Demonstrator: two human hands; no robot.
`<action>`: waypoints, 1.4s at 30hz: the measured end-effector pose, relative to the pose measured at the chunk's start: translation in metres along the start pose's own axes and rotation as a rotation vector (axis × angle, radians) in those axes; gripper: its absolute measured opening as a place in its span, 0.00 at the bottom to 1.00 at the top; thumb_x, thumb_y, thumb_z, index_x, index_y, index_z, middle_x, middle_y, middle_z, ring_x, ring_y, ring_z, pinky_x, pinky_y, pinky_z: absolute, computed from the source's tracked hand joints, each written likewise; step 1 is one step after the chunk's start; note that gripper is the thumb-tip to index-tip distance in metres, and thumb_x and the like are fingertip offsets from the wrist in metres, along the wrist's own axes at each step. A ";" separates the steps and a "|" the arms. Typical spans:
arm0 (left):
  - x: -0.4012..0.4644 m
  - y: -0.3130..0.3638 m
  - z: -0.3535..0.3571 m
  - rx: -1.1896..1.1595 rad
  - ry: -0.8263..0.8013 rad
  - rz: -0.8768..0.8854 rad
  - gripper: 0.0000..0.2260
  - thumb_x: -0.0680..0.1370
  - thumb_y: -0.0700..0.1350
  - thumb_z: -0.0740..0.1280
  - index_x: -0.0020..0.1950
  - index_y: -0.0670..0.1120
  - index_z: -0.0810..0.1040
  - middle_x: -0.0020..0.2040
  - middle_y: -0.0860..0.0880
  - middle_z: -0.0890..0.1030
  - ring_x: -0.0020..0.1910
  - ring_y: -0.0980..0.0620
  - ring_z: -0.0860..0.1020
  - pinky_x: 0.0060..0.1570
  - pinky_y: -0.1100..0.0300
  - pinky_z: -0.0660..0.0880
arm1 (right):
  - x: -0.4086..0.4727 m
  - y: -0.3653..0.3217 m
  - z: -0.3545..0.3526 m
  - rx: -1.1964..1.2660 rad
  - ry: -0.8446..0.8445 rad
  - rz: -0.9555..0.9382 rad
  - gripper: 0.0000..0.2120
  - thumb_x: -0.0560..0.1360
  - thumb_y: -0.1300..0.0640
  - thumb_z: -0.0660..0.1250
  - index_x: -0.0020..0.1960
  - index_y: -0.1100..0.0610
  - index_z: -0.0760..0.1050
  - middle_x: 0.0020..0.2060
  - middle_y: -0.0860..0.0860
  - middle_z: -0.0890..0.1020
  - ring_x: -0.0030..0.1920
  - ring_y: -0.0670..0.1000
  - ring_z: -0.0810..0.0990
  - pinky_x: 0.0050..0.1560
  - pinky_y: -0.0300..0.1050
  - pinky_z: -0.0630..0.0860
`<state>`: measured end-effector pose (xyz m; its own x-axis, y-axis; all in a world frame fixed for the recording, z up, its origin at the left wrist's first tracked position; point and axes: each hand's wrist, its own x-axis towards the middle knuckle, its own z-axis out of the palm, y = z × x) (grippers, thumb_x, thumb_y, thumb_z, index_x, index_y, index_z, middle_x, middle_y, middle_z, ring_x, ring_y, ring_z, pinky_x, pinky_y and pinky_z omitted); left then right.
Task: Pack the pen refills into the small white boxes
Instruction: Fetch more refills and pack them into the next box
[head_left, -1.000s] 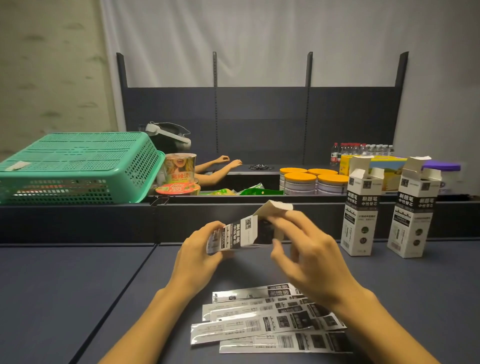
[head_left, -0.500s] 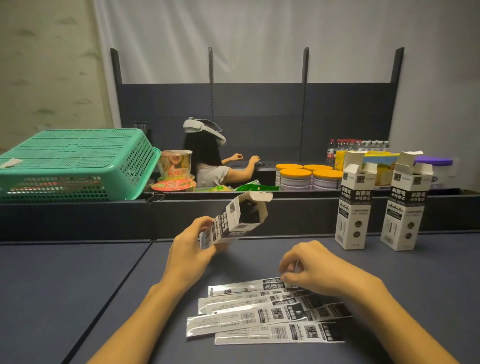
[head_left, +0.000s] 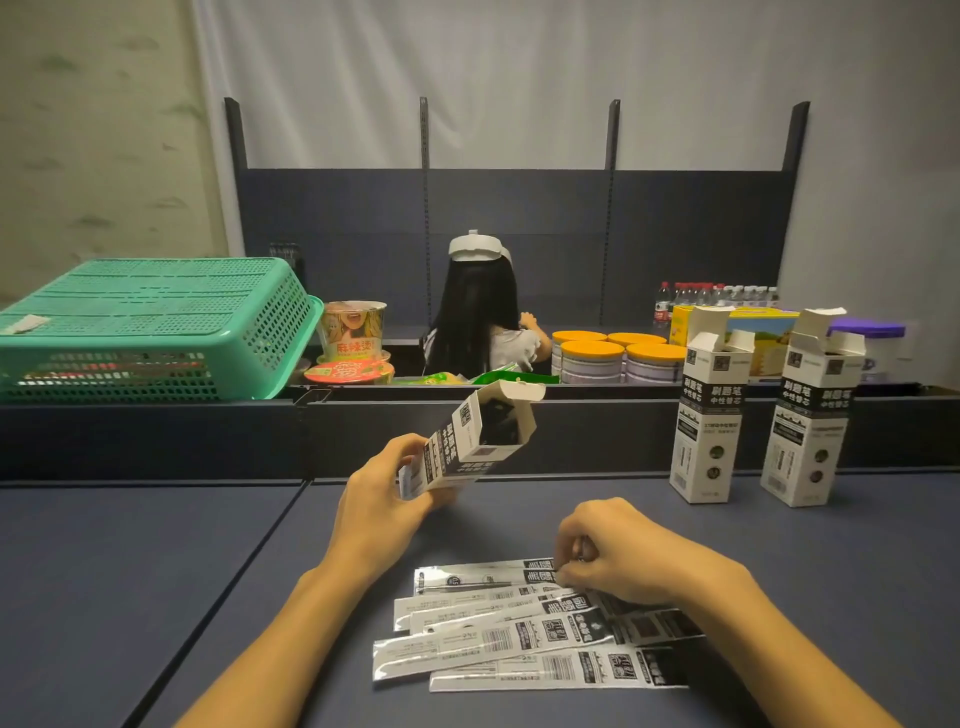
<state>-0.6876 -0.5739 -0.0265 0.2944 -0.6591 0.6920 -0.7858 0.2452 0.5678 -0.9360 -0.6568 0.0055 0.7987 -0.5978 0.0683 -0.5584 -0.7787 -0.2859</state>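
My left hand (head_left: 382, 499) grips the bottom end of a small white box (head_left: 470, 441) with black print, tilted up to the right with its top flaps open. Several flat pen refill packets (head_left: 498, 631) lie fanned out on the dark table in front of me. My right hand (head_left: 618, 553) rests on the right end of the top packet, fingertips pinching its edge. Two more white boxes (head_left: 709, 410) (head_left: 810, 415) stand upright with open flaps at the right.
The dark table (head_left: 130, 571) ends at a low partition. Behind it sit an upturned green basket (head_left: 156, 327), noodle cups (head_left: 353, 325), orange-lidded cans (head_left: 618, 356) and bottles (head_left: 717, 293). A person with a white headset (head_left: 480, 306) sits beyond.
My right hand left the box's flap and dropped to the refill packets, where it now pinches the top one. The left hand keeps the box tilted.
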 end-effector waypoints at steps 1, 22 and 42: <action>0.000 0.000 0.000 -0.001 0.004 0.001 0.21 0.69 0.51 0.76 0.58 0.58 0.72 0.55 0.59 0.79 0.53 0.57 0.78 0.50 0.61 0.77 | 0.000 0.000 -0.001 0.019 -0.017 0.018 0.07 0.76 0.50 0.69 0.50 0.52 0.81 0.46 0.45 0.78 0.44 0.45 0.76 0.40 0.33 0.70; 0.000 0.000 0.000 -0.005 0.004 -0.026 0.21 0.69 0.49 0.77 0.59 0.53 0.74 0.56 0.57 0.80 0.54 0.58 0.77 0.49 0.68 0.74 | -0.009 0.003 -0.025 0.551 0.068 0.017 0.08 0.75 0.53 0.71 0.44 0.58 0.78 0.40 0.56 0.82 0.37 0.45 0.76 0.41 0.38 0.73; 0.002 -0.005 0.000 -0.030 0.024 -0.035 0.22 0.69 0.47 0.77 0.59 0.54 0.74 0.54 0.60 0.80 0.53 0.60 0.78 0.49 0.73 0.73 | -0.036 -0.024 -0.061 1.481 0.663 -0.349 0.08 0.62 0.63 0.72 0.42 0.61 0.83 0.44 0.63 0.84 0.41 0.60 0.85 0.40 0.45 0.82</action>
<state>-0.6828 -0.5770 -0.0279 0.3343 -0.6508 0.6817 -0.7583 0.2438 0.6046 -0.9648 -0.6285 0.0678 0.3868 -0.7188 0.5777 0.6089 -0.2714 -0.7454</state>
